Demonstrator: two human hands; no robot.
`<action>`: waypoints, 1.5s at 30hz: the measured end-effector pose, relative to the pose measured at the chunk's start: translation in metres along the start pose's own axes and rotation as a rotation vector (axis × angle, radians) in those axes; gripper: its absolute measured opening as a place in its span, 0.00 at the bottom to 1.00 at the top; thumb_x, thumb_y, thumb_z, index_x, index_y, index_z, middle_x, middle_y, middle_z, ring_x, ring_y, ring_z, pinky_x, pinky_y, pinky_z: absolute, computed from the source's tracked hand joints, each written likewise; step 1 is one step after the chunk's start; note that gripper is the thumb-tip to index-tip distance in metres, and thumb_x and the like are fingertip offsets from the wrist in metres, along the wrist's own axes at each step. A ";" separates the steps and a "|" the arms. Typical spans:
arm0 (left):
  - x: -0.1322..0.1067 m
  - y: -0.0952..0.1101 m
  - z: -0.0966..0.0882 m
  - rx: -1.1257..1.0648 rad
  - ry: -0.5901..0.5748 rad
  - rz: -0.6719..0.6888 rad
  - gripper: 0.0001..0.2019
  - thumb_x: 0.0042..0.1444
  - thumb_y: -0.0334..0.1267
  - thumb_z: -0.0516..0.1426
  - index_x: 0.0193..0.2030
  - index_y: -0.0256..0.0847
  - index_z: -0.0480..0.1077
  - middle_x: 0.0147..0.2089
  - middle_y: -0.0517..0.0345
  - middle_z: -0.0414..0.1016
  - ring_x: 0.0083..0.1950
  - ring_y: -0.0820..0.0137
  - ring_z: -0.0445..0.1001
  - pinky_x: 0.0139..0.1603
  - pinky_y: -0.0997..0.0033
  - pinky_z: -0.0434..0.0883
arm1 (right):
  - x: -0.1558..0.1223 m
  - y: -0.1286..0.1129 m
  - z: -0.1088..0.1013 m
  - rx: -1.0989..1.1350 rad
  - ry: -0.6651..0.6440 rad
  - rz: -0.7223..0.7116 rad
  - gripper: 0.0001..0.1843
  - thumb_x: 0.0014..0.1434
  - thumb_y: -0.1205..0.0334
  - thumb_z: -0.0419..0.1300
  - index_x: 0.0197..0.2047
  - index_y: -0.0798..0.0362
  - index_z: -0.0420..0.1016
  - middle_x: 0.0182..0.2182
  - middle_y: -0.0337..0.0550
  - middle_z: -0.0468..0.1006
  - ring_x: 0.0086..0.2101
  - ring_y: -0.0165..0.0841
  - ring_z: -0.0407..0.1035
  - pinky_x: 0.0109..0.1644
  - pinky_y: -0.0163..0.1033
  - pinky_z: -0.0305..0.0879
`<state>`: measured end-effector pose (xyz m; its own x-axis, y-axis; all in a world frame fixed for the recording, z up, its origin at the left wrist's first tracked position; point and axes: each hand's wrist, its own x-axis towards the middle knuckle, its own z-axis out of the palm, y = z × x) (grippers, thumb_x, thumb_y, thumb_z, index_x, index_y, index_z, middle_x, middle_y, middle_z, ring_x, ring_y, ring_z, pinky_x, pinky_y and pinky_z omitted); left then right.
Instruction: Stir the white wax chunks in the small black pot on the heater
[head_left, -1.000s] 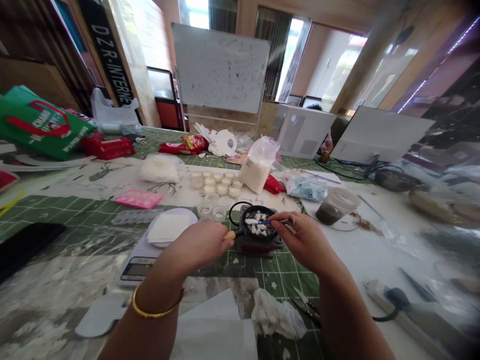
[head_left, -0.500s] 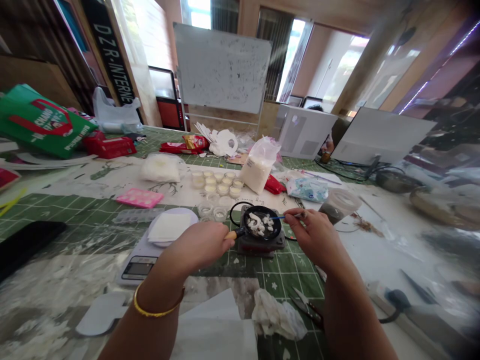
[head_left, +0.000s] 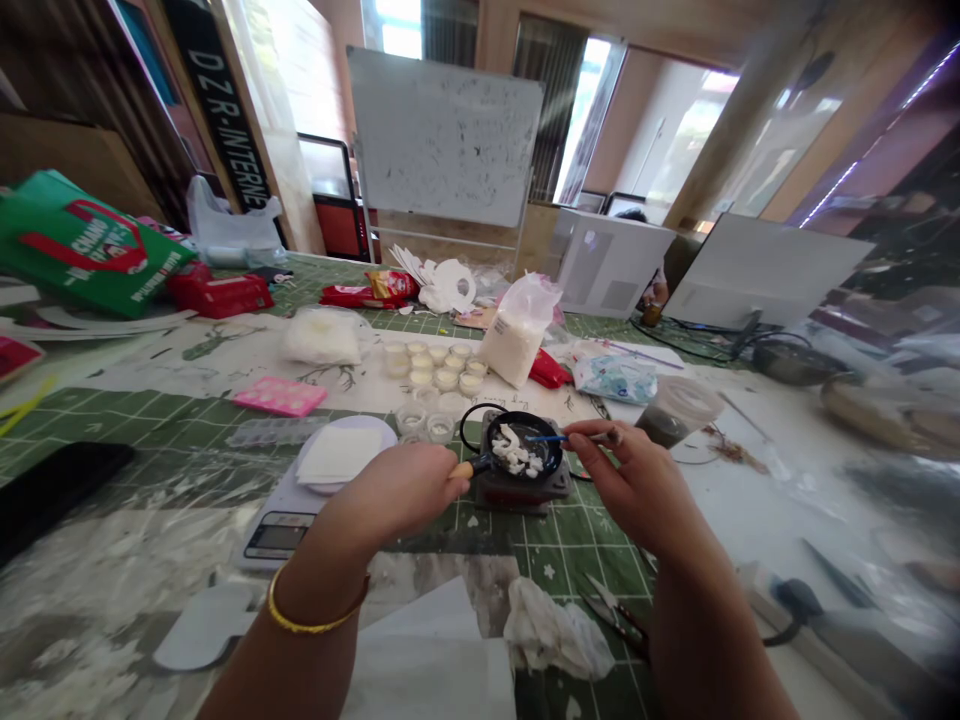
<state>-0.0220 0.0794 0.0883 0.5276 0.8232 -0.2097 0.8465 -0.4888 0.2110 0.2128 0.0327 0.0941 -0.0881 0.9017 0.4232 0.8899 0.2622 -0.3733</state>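
Head view shows my left hand (head_left: 401, 490) closed tight around the wooden handle (head_left: 461, 468) of a little black pan (head_left: 523, 445). The pan sits on a small dark burner (head_left: 523, 487) on the green desk (head_left: 150, 425), right in front of me. White chunks (head_left: 516, 452) lie in the pan. My right hand (head_left: 637, 480) pinches a thin blue-tipped stick (head_left: 559, 437), and its tip reaches over the pan's right side.

Half a second ago the stick was pulled back to the pan's edge, and the white bits made a curved heap. Now the tip is a bit further in and the bits are more spread out. A second ago my right hand was right over the pan. So I think I am stirring the bits round, and they look lumpy and not melted.

A kitchen scale (head_left: 300, 500) with a white square on top sits to the left. Small cups (head_left: 435, 365) stand in rows behind the pan. A crumpled tissue (head_left: 555, 630) and small scissors (head_left: 611, 610) lie near me.
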 end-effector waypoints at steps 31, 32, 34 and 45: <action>-0.001 0.000 -0.002 -0.010 -0.006 0.011 0.21 0.58 0.50 0.42 0.27 0.39 0.68 0.29 0.51 0.72 0.27 0.68 0.67 0.26 0.70 0.58 | -0.002 0.000 -0.005 -0.162 0.089 0.007 0.14 0.60 0.56 0.48 0.34 0.52 0.74 0.31 0.43 0.77 0.36 0.37 0.69 0.42 0.41 0.59; -0.001 0.000 -0.002 -0.007 -0.004 0.013 0.21 0.58 0.50 0.42 0.27 0.39 0.68 0.29 0.52 0.72 0.27 0.68 0.66 0.26 0.70 0.58 | -0.002 -0.001 -0.006 -0.164 0.101 0.004 0.14 0.60 0.56 0.48 0.34 0.52 0.73 0.31 0.43 0.77 0.36 0.37 0.69 0.42 0.42 0.59; -0.001 0.000 -0.001 0.000 0.002 0.019 0.21 0.58 0.50 0.41 0.27 0.40 0.68 0.28 0.52 0.72 0.27 0.68 0.66 0.26 0.70 0.58 | -0.003 -0.003 -0.005 -0.139 0.055 -0.026 0.14 0.60 0.56 0.49 0.33 0.52 0.73 0.31 0.43 0.77 0.36 0.36 0.69 0.42 0.41 0.60; 0.000 -0.001 0.000 -0.009 -0.010 0.008 0.21 0.57 0.50 0.42 0.26 0.39 0.67 0.29 0.52 0.73 0.26 0.69 0.67 0.25 0.71 0.56 | -0.004 -0.012 0.002 0.069 -0.083 -0.090 0.12 0.61 0.58 0.49 0.39 0.50 0.73 0.37 0.41 0.77 0.39 0.33 0.69 0.46 0.39 0.60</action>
<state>-0.0224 0.0800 0.0885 0.5350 0.8164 -0.2172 0.8416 -0.4925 0.2217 0.2013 0.0265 0.0949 -0.2052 0.8983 0.3886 0.8441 0.3633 -0.3942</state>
